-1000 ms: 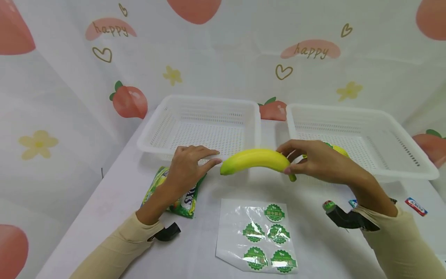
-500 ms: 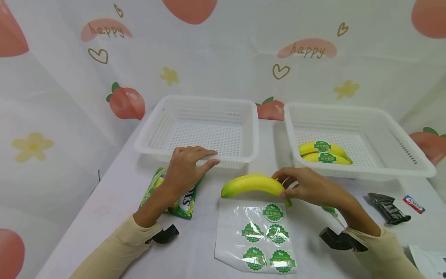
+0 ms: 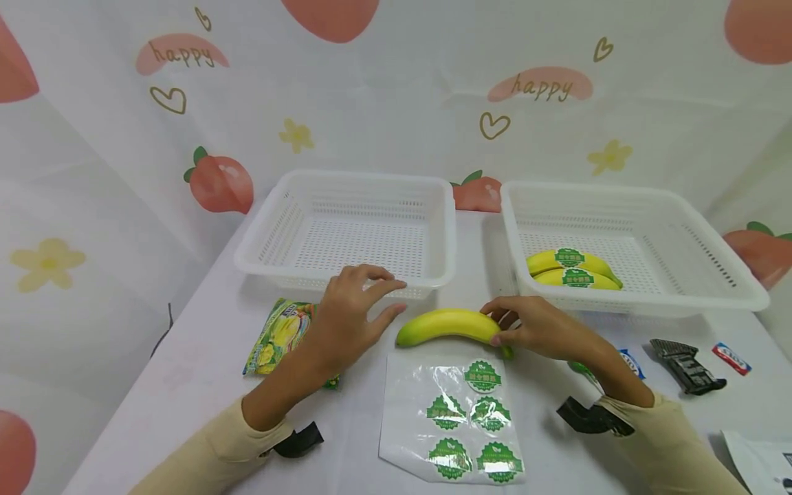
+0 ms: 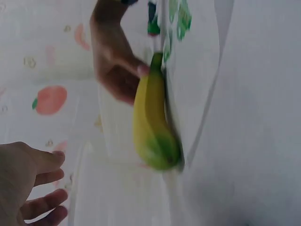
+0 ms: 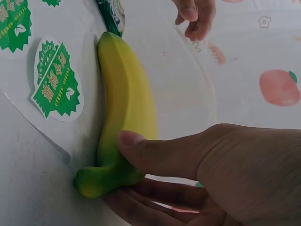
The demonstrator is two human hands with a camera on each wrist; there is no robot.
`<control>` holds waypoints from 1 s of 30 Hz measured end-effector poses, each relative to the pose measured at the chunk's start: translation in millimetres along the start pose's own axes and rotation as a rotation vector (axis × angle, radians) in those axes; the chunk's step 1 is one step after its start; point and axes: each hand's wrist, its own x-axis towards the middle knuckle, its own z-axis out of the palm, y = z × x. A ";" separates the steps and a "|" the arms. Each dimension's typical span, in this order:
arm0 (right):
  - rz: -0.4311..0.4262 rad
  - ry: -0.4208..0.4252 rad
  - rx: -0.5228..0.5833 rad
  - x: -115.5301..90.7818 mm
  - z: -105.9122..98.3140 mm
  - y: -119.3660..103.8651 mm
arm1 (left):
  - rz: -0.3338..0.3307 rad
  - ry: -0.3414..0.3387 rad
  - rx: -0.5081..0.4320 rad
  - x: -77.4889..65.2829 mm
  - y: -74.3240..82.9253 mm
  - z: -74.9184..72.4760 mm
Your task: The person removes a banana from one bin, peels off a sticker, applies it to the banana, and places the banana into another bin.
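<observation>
A yellow banana (image 3: 448, 323) with green ends lies crosswise on the table, just beyond a sticker sheet (image 3: 405, 412). My right hand (image 3: 538, 326) grips its stem end; in the right wrist view the thumb (image 5: 155, 153) presses on one side, with fingers behind. Just left of the banana's other tip, my left hand (image 3: 349, 316) hovers with relaxed, parted fingers and holds nothing. Round green labels (image 3: 482, 376) remain on the clear sheet. Partly behind the left hand lies a green and yellow snack packet (image 3: 281, 337).
Two white plastic baskets stand at the back, a left basket (image 3: 244, 254) and a right basket (image 3: 699, 302). Two labelled bananas (image 3: 575, 268) lie in the right one. A black wrapper (image 3: 688, 368), a small red and blue packet (image 3: 732, 359) and a white printed packet (image 3: 757, 460) lie at the right.
My right hand has lowered the banana from the air onto the table beyond the sticker sheet. My left hand has moved slightly right, toward the banana's tip.
</observation>
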 end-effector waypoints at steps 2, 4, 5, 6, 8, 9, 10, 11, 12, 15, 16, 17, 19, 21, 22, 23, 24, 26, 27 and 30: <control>0.001 0.004 -0.003 0.6 0.7 0.2 | 0.037 -0.055 -0.009 -3.0 10.3 2.8; 0.001 0.011 -0.006 1.5 1.5 0.3 | 0.056 -0.143 -0.007 -6.5 20.1 6.7; -0.001 0.014 -0.007 1.9 2.0 0.2 | 0.053 -0.200 -0.004 -8.2 25.0 8.7; -0.002 0.016 -0.009 2.4 2.5 0.0 | 0.047 -0.261 -0.002 -9.9 29.5 10.8; -0.001 0.020 -0.013 3.3 3.3 -0.2 | 0.034 -0.378 -0.003 -12.1 37.1 15.9; -0.001 0.021 -0.014 3.5 3.5 -0.5 | 0.027 -0.431 -0.005 -12.9 40.0 19.0; 0.000 0.021 -0.015 3.7 3.7 -0.6 | 0.027 -0.475 -0.003 -13.2 42.6 22.1; 0.000 0.020 -0.017 4.0 3.8 -0.7 | 0.030 -0.510 -0.001 -13.2 44.9 25.1; 0.002 0.019 -0.018 4.0 3.9 -0.7 | 0.038 -0.538 0.003 -12.9 46.8 28.3; 0.002 0.023 -0.017 3.9 3.6 -0.6 | 0.072 -0.577 0.021 -10.8 51.0 37.7; 0.002 0.025 -0.016 3.9 3.5 -0.6 | 0.082 -0.585 0.026 -10.0 52.1 40.2; 0.001 0.027 -0.016 3.9 3.5 -0.5 | 0.089 -0.592 0.030 -9.4 53.0 42.5; -0.006 0.031 -0.012 3.9 3.3 -0.2 | 0.108 -0.594 0.034 -8.7 53.7 46.8; -0.015 0.030 -0.007 4.0 3.3 -0.2 | 0.116 -0.594 0.039 -8.9 53.6 49.6; -0.017 0.029 -0.005 4.1 3.5 0.1 | 0.120 -0.593 0.043 -9.1 53.3 50.8; -0.016 0.030 -0.003 4.2 3.8 0.6 | 0.121 -0.590 0.041 -9.3 52.9 51.6; -0.015 0.030 -0.001 4.1 3.9 0.9 | 0.121 -0.586 0.036 -9.4 52.2 52.5; -0.008 0.031 0.002 3.8 4.3 1.5 | 0.119 -0.581 0.019 -9.3 51.2 53.4; -0.001 0.032 0.002 3.7 4.5 2.1 | 0.115 -0.582 0.006 -9.0 50.6 53.9; 0.009 0.033 0.002 3.1 5.2 3.1 | 0.097 -0.604 -0.041 -7.5 49.0 54.9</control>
